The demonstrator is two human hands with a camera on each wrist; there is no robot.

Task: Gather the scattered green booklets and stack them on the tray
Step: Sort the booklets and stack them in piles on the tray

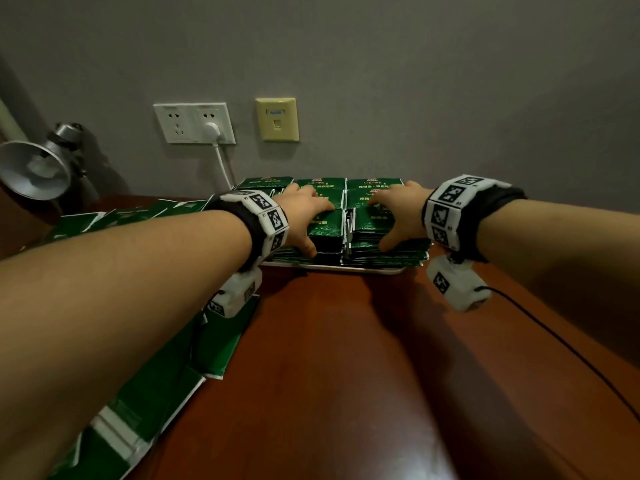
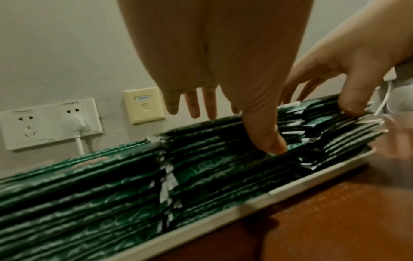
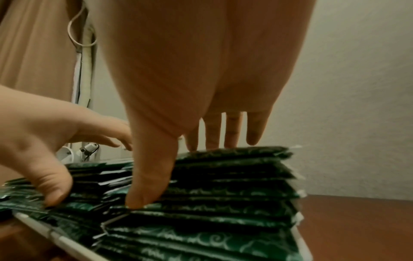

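Green booklets stand in side-by-side stacks on a white tray at the table's far edge. My left hand lies on the left stack, fingers straight across its top and thumb pressed against its near edge. My right hand rests the same way on the right stack, with its thumb on the front edge of that stack. The tray rim shows below the piles. More loose booklets lie scattered along the table's left side, partly hidden under my left forearm.
A grey wall rises right behind the tray, with a socket and white plug. A metal lamp stands at the far left. A black cable trails across the brown tabletop on the right.
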